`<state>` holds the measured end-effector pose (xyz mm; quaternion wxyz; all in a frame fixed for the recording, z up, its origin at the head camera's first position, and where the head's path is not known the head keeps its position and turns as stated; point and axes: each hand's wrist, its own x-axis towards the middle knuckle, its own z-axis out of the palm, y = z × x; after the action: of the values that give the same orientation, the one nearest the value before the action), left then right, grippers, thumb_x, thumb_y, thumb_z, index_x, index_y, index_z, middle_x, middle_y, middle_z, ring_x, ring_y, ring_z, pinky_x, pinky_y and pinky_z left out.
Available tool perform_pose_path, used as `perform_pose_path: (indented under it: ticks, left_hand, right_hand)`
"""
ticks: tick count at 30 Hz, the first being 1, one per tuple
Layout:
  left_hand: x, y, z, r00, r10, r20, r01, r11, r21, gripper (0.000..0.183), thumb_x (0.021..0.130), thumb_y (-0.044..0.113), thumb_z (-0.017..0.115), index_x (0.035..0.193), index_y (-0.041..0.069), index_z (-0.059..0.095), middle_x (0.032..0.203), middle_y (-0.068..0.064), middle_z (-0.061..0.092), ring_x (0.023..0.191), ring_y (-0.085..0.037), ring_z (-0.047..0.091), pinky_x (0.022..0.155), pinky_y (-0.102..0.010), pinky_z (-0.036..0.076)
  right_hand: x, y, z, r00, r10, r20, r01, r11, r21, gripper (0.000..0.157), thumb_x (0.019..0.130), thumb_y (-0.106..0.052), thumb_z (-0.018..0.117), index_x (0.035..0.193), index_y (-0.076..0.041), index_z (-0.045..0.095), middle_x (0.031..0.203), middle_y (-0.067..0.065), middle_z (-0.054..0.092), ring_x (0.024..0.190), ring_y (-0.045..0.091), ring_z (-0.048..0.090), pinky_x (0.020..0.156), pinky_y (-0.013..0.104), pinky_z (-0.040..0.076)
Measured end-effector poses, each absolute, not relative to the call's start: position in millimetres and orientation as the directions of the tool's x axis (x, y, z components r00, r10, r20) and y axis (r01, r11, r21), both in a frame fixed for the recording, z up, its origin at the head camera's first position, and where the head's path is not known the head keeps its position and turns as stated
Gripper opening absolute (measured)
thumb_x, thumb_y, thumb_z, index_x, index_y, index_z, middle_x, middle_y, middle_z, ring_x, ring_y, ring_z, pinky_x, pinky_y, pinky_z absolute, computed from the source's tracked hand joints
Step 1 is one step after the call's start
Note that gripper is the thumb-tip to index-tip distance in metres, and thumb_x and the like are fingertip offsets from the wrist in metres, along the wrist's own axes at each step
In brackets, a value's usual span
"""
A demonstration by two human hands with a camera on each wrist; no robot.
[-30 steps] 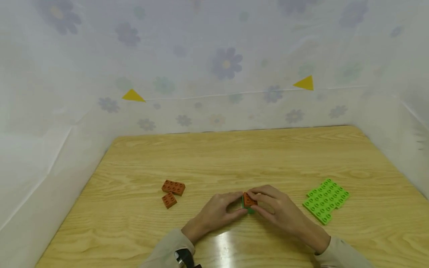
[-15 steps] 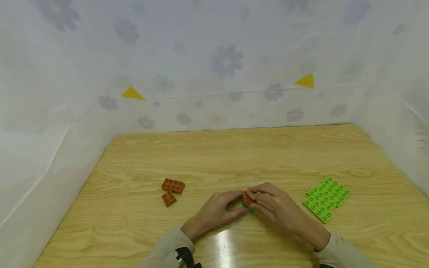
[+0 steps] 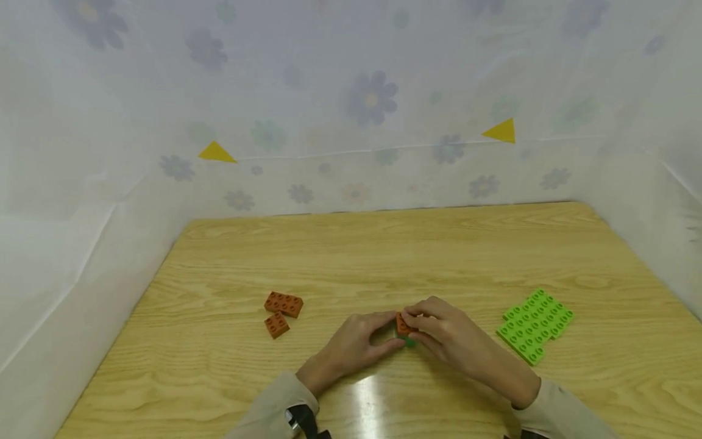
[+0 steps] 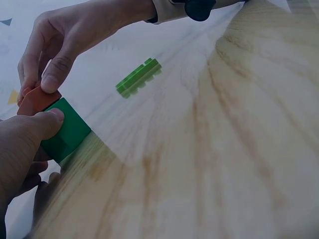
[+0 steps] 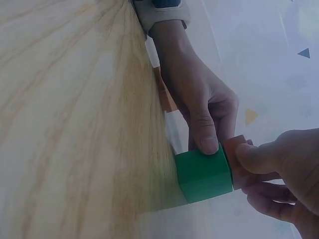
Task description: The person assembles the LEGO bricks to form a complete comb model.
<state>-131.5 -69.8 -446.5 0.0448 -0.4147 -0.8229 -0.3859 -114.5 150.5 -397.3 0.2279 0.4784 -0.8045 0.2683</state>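
Note:
Near the front middle of the table, my left hand [image 3: 356, 342] holds a green block [image 4: 74, 130] between thumb and fingers. The block stands on the tabletop, mostly hidden by the hands in the head view. My right hand [image 3: 457, 341] pinches a reddish-brown brick [image 3: 403, 324] on top of the green block. In the right wrist view the brick [image 5: 233, 146] looks slightly tilted against the block's top. Whether its studs are fully joined I cannot tell.
Two reddish-brown bricks, a longer one [image 3: 283, 304] and a small square one [image 3: 276, 325], lie to the left. A bright green studded plate assembly [image 3: 532, 329] lies to the right. White flowered cloth [image 3: 351, 110] surrounds the wooden table [image 3: 351, 256].
My right hand has shifted slightly left, and the brown brick has turned a little with it. My left hand stays put. The loose bricks and the green plates have not moved.

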Motion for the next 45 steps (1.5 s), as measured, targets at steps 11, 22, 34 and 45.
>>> perform_pose_path:
  ticks: [11,22,34,45]
  left_hand:
    - [-131.9,-68.6,-445.7,-0.629,0.651,0.425,0.745,0.347,0.569,0.045,0.093,0.027,0.067,0.129,0.001,0.059,0.124,-0.011,0.064,0.115,-0.016,0.060,0.098,-0.020,0.046]
    - [-130.5,-71.0,-444.8,-0.660,0.645,0.386,0.715,0.380,0.587,0.046,0.092,0.027,0.068,0.129,0.002,0.059,0.125,-0.010,0.063,0.116,-0.017,0.060,0.099,-0.021,0.046]
    - [-128.0,-67.9,-443.8,-0.670,0.639,0.377,0.706,0.392,0.590,0.048,0.090,0.027,0.070,0.128,0.000,0.059,0.122,-0.013,0.065,0.113,-0.020,0.062,0.097,-0.022,0.047]
    - [-126.4,-69.6,-444.5,-0.662,0.637,0.394,0.715,0.381,0.586,0.048,0.090,0.026,0.071,0.128,-0.002,0.059,0.122,-0.014,0.065,0.112,-0.021,0.062,0.097,-0.023,0.048]
  right_hand:
    - [-113.9,150.7,-401.2,-0.429,-0.627,0.650,-0.893,0.402,-0.202,0.038,0.101,-0.029,0.048,0.104,0.002,0.070,0.103,0.007,0.063,0.087,0.017,0.060,0.071,0.020,0.054]
    - [-115.7,149.2,-410.4,-0.466,-0.570,0.676,-0.882,0.357,-0.307,0.029,0.093,-0.022,0.065,0.107,0.002,0.070,0.104,0.007,0.064,0.090,0.019,0.063,0.081,0.016,0.052]
    - [-96.9,194.3,-416.1,-0.643,-0.494,0.585,-0.757,0.527,-0.387,0.057,0.073,0.000,0.081,0.127,-0.003,0.063,0.121,0.008,0.065,0.104,0.023,0.064,0.094,0.009,0.043]
    - [-65.6,267.7,-418.1,-0.880,-0.257,0.400,-0.402,0.851,-0.337,0.045,0.078,-0.013,0.080,0.118,0.001,0.066,0.119,0.016,0.065,0.103,0.037,0.063,0.087,0.021,0.052]
